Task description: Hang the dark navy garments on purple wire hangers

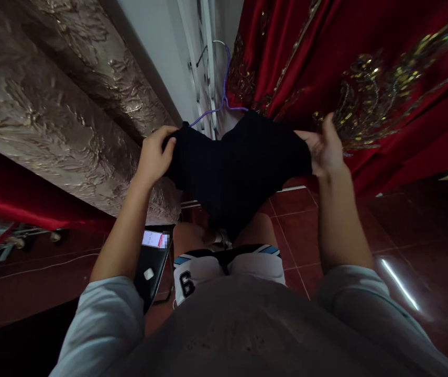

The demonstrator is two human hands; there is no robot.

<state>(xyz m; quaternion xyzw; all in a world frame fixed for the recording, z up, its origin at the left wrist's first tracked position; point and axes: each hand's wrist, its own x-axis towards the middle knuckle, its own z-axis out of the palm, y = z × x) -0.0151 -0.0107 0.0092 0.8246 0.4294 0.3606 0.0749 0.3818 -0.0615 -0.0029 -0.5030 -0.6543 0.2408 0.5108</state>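
Note:
A dark navy top (227, 167) hangs on a purple hanger (225, 89), whose metal hook is on a white rack (207, 68). The cloth is spread sideways between my two hands, and its lower part tapers down toward my knees. At the garment's left edge, near the shoulder, my left hand (157, 154) pinches the fabric between thumb and fingers. My right hand (328, 149) is at the right edge with the palm turned up and the thumb stretched away from the cloth. Its fingertips are partly hidden at the fabric's edge.
Beige embossed curtain cloth (70, 104) hangs at left, red cloth with gold sequins (369, 99) at right. Beside my left forearm, a phone with a lit screen (153, 239) and a small white object (149, 273) lie on a black seat (141, 293). The floor (298, 235) is red tile.

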